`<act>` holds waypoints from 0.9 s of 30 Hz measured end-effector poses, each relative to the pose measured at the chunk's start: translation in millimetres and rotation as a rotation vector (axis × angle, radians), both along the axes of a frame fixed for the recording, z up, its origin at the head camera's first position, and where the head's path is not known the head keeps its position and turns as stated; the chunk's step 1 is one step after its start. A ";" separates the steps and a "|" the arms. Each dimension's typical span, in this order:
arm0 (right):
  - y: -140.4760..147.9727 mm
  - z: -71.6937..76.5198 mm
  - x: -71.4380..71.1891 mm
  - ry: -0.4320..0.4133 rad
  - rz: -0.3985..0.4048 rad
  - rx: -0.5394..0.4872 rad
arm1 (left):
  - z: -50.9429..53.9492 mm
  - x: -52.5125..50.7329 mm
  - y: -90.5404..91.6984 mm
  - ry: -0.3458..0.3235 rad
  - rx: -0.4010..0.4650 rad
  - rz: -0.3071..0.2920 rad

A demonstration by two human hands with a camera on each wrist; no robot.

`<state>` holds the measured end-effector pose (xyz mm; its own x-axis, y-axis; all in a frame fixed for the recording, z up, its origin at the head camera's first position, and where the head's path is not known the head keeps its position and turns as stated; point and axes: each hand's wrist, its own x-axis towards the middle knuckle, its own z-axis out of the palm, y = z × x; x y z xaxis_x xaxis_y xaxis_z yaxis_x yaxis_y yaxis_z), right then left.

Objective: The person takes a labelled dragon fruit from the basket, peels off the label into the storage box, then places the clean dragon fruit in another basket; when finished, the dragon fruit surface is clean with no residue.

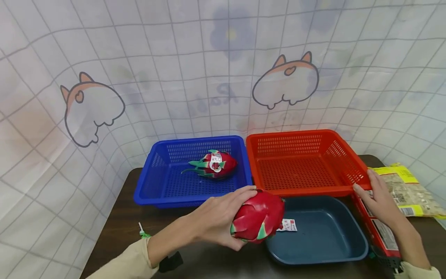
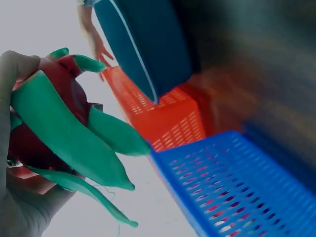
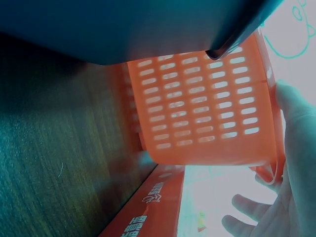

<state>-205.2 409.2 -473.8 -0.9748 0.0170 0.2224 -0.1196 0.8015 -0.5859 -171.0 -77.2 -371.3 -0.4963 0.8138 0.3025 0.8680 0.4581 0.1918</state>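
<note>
My left hand (image 1: 221,217) grips a red dragon fruit (image 1: 259,217), raised in front of the blue basket (image 1: 143,190) and beside the dark blue basin (image 1: 320,232). Long green scales (image 2: 69,131) of that fruit point away from the palm in the left wrist view. A second dragon fruit (image 1: 217,164), with a round sticker, lies in the blue basket. At the front right corner of the red basket (image 1: 299,192), my right hand (image 1: 383,201) rests its thumb and index finger on the rim. Its other fingers (image 3: 247,207) are spread loosely outside that basket.
A red box (image 1: 385,236) with white lettering lies under my right forearm. Behind it is a yellow and clear package (image 1: 405,190). A small printed label (image 1: 288,225) shows at the basin's left side. The dark wooden table (image 1: 118,228) backs onto a checked cloth (image 1: 195,85).
</note>
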 end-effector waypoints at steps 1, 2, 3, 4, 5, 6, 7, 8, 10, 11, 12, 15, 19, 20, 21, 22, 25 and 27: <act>0.6 0.5 0.3 -0.001 0.000 0.000 | 3.0 -3.3 3.8 0.034 -0.011 -0.016; 1.2 1.0 0.8 0.001 -0.001 0.001 | 6.0 -6.9 8.0 0.069 -0.019 -0.031; 1.7 1.5 1.0 0.004 0.000 -0.001 | 8.6 -11.0 12.4 0.102 -0.023 -0.045; 2.1 1.9 1.2 0.006 0.000 -0.002 | 11.4 -15.2 16.9 0.128 -0.024 -0.059; 2.3 2.3 1.3 0.007 0.001 -0.005 | 14.0 -19.5 21.4 0.147 -0.025 -0.072; 2.4 2.6 1.4 0.006 0.002 -0.008 | 16.2 -24.0 25.8 0.164 -0.026 -0.083; 2.3 2.8 1.3 0.005 0.004 -0.011 | 18.3 -28.4 30.0 0.177 -0.031 -0.093; 2.1 2.9 0.9 0.006 0.006 -0.014 | 20.0 -32.7 33.9 0.182 -0.038 -0.099; 1.5 2.9 0.0 0.003 0.010 -0.017 | 23.2 -40.8 41.0 0.182 -0.058 -0.105; 1.1 2.9 -0.6 0.004 0.014 -0.021 | 24.7 -44.7 44.1 0.181 -0.071 -0.106; 0.8 2.9 -1.2 0.006 0.015 -0.023 | 26.2 -48.5 47.2 0.182 -0.085 -0.106; 0.1 1.3 -0.9 0.012 0.015 -0.027 | 30.7 -59.5 56.5 0.166 -0.120 -0.101; 0.6 0.6 0.0 0.020 0.017 -0.026 | 36.4 -75.2 69.7 0.157 -0.153 -0.088; 0.8 0.8 0.4 0.018 0.020 -0.030 | 37.6 -79.6 73.5 0.155 -0.163 -0.085; 1.0 0.7 0.7 0.015 0.023 -0.034 | 39.0 -84.0 77.3 0.155 -0.177 -0.080; 1.1 0.6 1.0 0.012 0.024 -0.035 | 40.3 -88.5 81.4 0.160 -0.193 -0.078; 1.1 1.3 1.8 0.000 0.029 -0.047 | 44.3 -102.7 94.9 0.150 -0.230 -0.083; 0.7 1.8 1.6 0.001 0.033 -0.052 | 46.7 -112.1 104.6 0.124 -0.250 -0.087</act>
<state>-203.6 409.9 -472.0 -0.9747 -0.0041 0.2233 -0.1466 0.7658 -0.6261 -283.2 27.3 -324.6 -0.3932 0.9086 0.1409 0.9158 0.4006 -0.0277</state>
